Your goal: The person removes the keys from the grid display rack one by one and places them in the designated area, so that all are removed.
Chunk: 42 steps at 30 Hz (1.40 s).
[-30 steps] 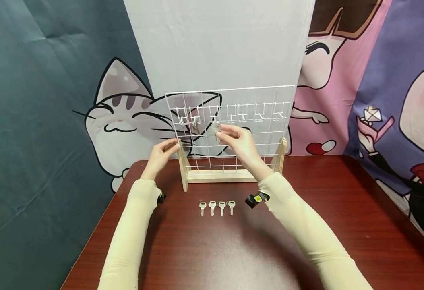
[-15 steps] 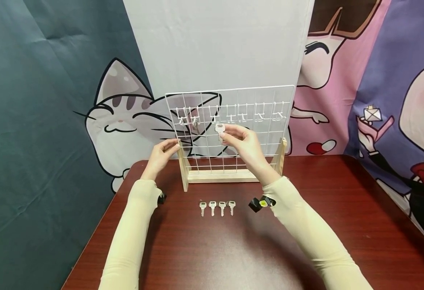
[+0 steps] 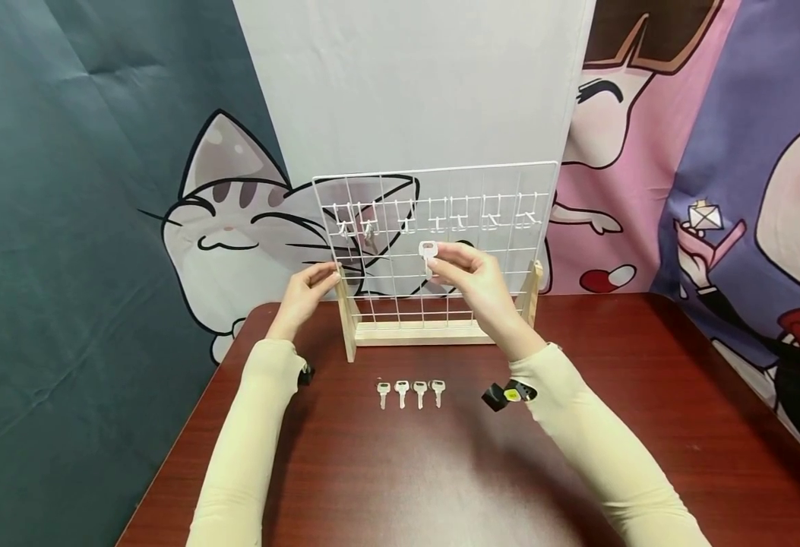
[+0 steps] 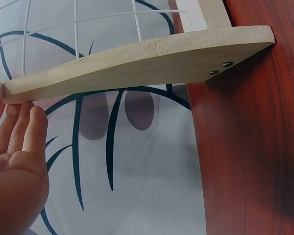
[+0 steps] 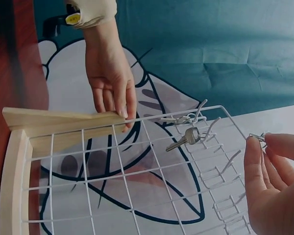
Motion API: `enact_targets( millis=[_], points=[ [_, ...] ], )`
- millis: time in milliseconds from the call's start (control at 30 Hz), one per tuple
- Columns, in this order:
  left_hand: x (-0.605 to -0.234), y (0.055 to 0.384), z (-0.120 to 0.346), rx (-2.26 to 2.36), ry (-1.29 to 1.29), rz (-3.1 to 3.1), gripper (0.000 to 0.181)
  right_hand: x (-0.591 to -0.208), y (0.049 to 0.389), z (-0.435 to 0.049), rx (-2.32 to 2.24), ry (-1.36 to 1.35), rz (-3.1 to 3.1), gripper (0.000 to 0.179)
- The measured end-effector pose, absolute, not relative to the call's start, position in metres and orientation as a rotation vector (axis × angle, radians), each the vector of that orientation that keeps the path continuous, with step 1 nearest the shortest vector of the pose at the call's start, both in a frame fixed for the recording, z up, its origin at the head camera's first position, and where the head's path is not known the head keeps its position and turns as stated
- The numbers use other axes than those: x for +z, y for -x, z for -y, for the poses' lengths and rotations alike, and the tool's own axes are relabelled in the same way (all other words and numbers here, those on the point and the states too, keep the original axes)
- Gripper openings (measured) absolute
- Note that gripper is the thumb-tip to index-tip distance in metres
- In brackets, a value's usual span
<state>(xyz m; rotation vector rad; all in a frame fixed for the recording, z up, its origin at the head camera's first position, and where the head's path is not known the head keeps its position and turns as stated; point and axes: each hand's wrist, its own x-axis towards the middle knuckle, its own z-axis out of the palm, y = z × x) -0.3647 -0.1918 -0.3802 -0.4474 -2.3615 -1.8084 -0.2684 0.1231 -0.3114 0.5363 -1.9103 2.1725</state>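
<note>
Toward the far side of the reddish-brown surface [image 3: 386, 479], a white wire grid [image 3: 434, 170] stands upright in its wooden base [image 3: 416, 333], and both hands are up at it. Here's the right hand [image 3: 479, 287], pinching a key [image 3: 428, 249] between thumb and fingertips, the broad head uppermost, right in front of the mesh and just below the row of white hooks [image 3: 489, 220]. Over on the other side, the left hand [image 3: 300, 300] has thumb and fingers closed about the top of the left wooden leg [image 3: 347, 319]. Look at the hooks: the two at the left end each carry something, and from the right wrist a hanging key [image 5: 189, 138] shows clearly on one; the other is harder to make out. Down in front of the base, four keys [image 3: 402, 389] lie side by side in a neat row, heads away from the person. Behind it all, a smiling cartoon cat [image 3: 229, 258] spreads across the cloth.
</note>
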Motion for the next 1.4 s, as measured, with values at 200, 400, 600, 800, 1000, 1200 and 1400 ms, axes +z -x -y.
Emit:
enact_targets(
  millis=[200, 400, 600, 800, 1000, 1200, 1400],
  points=[
    [-0.384, 0.366, 0.192, -1.778, 0.455, 2.349, 0.039, -0.316, 0.266, -0.131, 2.212, -0.517, 1.825, 0.024],
    [-0.385, 0.365, 0.192, -1.778, 0.451, 2.35, 0.039, -0.315, 0.261, -0.138, 2.262, -0.485, 1.753, 0.017],
    [-0.385, 0.365, 0.192, -1.815, 0.444, 2.348, 0.04, -0.311, 0.261, -0.144, 2.3, -0.476, 1.682, 0.019],
    [-0.367, 0.349, 0.187, -1.801, 0.445, 2.382, 0.039, -0.31, 0.26, -0.151, 2.346, -0.472, 1.627, 0.021],
    [-0.357, 0.344, 0.183, -1.781, 0.451, 2.388, 0.038, -0.317, 0.257, -0.162, 2.376, -0.433, 1.603, 0.024],
    [-0.357, 0.344, 0.184, -1.808, 0.46, 2.385, 0.039, -0.332, 0.254, -0.173, 2.381, -0.42, 1.639, 0.03],
    [-0.356, 0.343, 0.186, -1.827, 0.44, 2.382, 0.039, -0.349, 0.25, -0.181, 2.394, -0.436, 1.736, 0.033]
  ],
)
